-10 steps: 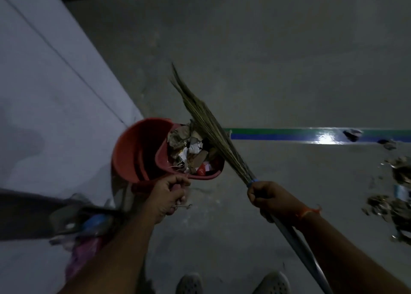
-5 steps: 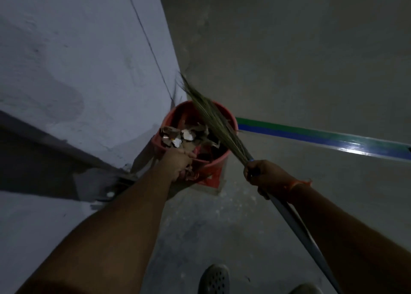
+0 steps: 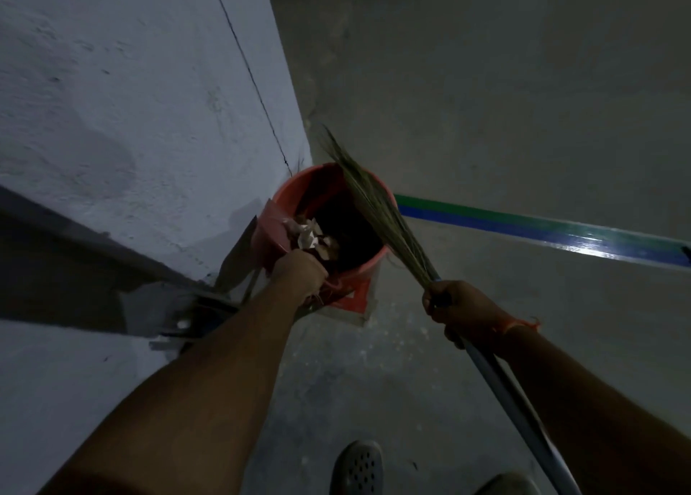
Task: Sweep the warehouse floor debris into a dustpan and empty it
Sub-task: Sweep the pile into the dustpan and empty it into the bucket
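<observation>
The left hand (image 3: 299, 274) is curled round the handle of the red dustpan (image 3: 271, 232), tipping it over the near-left rim of the orange bucket (image 3: 368, 266); the debris (image 3: 308, 234), scraps of paper and card, sits at the pan's mouth just above the bucket's dark inside; the right hand (image 3: 454, 307) is clenched round the broom (image 3: 377, 210) where the bristles join the metal shaft, the soft grass head lying across the bucket's right rim; the pan looks light and stiff, best gripped at its handle, while the scraps seem light enough to cling or flutter, so a shake may be needed; the bucket stands on the concrete floor (image 3: 504, 101) at the foot of the pale wall (image 3: 123, 94), near a blue-green floor stripe (image 3: 542, 229).
</observation>
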Motion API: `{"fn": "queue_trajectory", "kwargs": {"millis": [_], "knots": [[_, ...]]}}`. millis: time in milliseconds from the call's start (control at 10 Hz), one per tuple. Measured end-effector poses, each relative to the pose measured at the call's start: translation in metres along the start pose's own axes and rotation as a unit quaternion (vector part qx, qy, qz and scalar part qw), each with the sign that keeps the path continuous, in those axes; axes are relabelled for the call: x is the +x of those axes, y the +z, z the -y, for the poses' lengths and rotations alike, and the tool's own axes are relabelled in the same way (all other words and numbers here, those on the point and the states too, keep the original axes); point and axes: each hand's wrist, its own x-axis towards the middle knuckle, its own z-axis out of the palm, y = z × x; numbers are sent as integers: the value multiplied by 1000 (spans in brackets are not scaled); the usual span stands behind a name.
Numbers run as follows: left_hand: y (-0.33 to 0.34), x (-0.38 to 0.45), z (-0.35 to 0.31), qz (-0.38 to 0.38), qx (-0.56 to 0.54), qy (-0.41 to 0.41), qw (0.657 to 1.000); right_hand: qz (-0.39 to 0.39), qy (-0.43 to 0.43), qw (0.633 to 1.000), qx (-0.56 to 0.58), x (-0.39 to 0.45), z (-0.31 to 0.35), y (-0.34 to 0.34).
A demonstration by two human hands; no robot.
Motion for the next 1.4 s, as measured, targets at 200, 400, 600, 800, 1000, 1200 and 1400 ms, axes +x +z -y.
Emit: {"fn": "queue_trajectory", "kwargs": {"millis": [200,400,600,800,1000,1200,1400], "knots": [[20,2,-11,-20,91,9,996,-2,8,1000,9,-9,-15,-13],[35,-2,-33,-38,8,-4,999,-6,-8,1000,28,-17,-30,-34],[64,-43,-78,-78,-63,34,994,-7,-28,998,49,-29,-52,-65],[116,-63,-114,-49,-103,91,989,-21,-40,995,87,-46,-84,-97],[174,-86,-139,12,-111,88,990,-32,-9,994,107,-59,-126,-124],[228,-96,-128,64,-95,56,992,-21,31,991,130,-64,-168,-123],[271,-85,-93,81,-129,-6,988,37,65,991,110,-44,-204,-98]]}}
